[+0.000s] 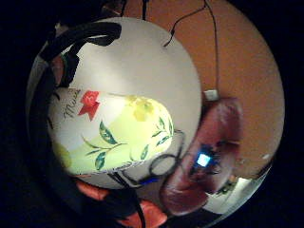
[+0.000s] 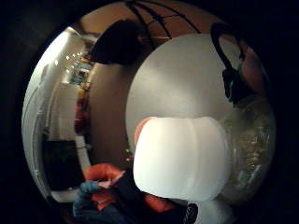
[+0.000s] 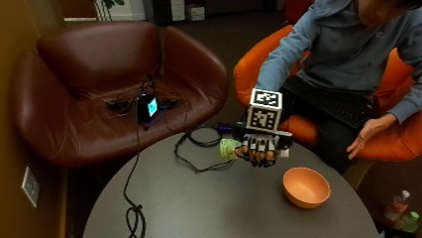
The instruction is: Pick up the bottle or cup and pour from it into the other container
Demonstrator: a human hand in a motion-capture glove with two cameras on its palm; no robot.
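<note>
Gripping a bottle (image 3: 229, 148) with a pale green floral label, fingers of the gloved right hand (image 3: 262, 150) curled round its body, at the far edge of the round grey worktop (image 3: 198, 203). Holding it tipped well over on its side, apparently lifted clear of the surface, though contact underneath cannot be made out from the outside view. Filling much of both palm views: printed leaves and yellow flowers on the label (image 1: 114, 135) in one, a white ribbed section of the bottle (image 2: 180, 158) in the other, so sitting close against the palm. Wrapping around the middle probably for control while tilting. Waiting a little way off on the worktop, well apart from the bottle: an orange bowl (image 3: 306, 187), upright, mouth open, seemingly the receiving container. Not yet pouring, judging by the gap between bottle and bowl; likely needing a carry over the rim first. Cannot tell whether the cap is on or off, nor which end is which. Resting idle near the lap, the bare left hand (image 3: 369, 132). Trailing across the worktop near the bottle, a black cable (image 3: 198, 148), worth keeping clear of. Behind, a brown leather chair (image 3: 99, 84).
</note>
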